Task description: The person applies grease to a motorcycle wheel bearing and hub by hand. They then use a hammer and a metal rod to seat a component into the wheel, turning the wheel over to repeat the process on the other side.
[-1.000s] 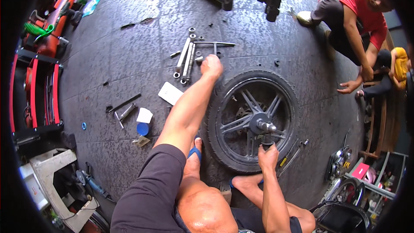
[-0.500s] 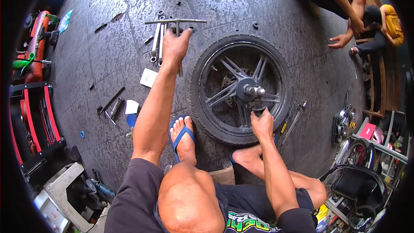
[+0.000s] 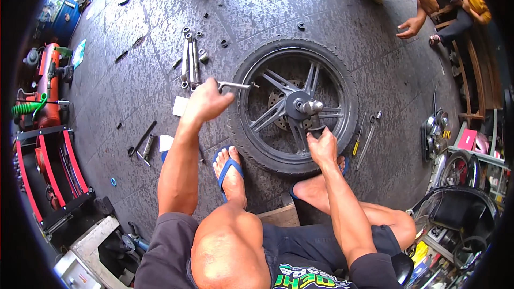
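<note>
My left hand (image 3: 205, 100) is closed around a metal T-handle wrench, whose bar (image 3: 235, 85) points right over the tyre's left edge. A motorcycle wheel (image 3: 264, 159) with dark spokes and a black tyre lies flat on the floor before me. From its hub rises a silver stub (image 3: 312, 107). My right hand (image 3: 323, 149) grips a dark tool (image 3: 316, 123) with a round flange, its upper end close beside that stub. I cannot make out whether the two touch. My fingers hide the tool's lower part.
Several wrenches (image 3: 189, 59) lie left of the wheel, with a white card (image 3: 180, 106) below them. A yellow-handled screwdriver (image 3: 356, 147) lies to the right. A red compressor (image 3: 49, 83) stands far left. Another person's hand (image 3: 411, 27) reaches in at upper right.
My left hand has come down nearer to me with the T-handle wrench, which has turned from lying crosswise above the fist. My right hand stays by the hub with the dark tool.
</note>
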Motion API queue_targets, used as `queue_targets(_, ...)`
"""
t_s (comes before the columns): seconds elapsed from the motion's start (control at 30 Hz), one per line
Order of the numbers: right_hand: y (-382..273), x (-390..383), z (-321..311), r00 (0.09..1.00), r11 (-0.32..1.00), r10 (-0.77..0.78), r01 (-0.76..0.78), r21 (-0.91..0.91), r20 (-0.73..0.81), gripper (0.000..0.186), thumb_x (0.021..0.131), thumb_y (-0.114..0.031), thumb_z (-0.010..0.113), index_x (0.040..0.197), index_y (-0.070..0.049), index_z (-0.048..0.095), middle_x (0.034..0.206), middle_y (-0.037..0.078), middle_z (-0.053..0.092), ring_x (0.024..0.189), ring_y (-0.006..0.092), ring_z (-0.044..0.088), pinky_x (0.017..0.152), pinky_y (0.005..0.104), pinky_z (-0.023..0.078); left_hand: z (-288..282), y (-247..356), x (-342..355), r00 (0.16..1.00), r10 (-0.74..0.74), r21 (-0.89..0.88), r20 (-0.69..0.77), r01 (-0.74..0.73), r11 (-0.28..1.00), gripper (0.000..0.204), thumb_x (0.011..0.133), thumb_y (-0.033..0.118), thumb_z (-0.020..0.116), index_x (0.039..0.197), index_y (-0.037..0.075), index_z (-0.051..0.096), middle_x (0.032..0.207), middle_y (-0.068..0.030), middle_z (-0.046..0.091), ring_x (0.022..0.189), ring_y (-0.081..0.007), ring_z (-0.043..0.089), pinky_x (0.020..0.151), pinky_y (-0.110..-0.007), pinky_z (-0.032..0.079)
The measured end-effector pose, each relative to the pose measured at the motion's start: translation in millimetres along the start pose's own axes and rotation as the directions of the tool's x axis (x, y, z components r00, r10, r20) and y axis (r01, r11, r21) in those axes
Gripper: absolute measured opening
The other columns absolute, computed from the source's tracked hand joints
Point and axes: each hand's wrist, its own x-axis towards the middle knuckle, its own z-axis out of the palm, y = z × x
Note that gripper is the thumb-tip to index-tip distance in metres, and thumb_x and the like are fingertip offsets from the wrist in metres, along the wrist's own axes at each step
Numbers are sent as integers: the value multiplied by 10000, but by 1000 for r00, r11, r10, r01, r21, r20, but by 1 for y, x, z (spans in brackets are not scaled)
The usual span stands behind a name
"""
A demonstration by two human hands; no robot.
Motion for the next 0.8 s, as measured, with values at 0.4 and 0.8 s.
queue_targets(0.4,-10,-10,1,999,995,-25,23,-94,-23,385,886,-318,706,1007,36,615,919,313,699,934,509,666,805,564,512,22,52,-3,889,422,-379,-180,-458,804,225,984,254,632,1053,62,724,790,-202,684,708,-308,676,674,-408,514)
queue_targets(0.8,-11,-35,-59,987,991,-50,68,117,-151,336,844,-217,753,1016,58,664,885,277,719,902,441,710,766,462,537,76,117,22,722,684,-214,102,-656,724,280,958,314,641,958,44,715,891,-183,703,869,-397,678,750,-485,535)
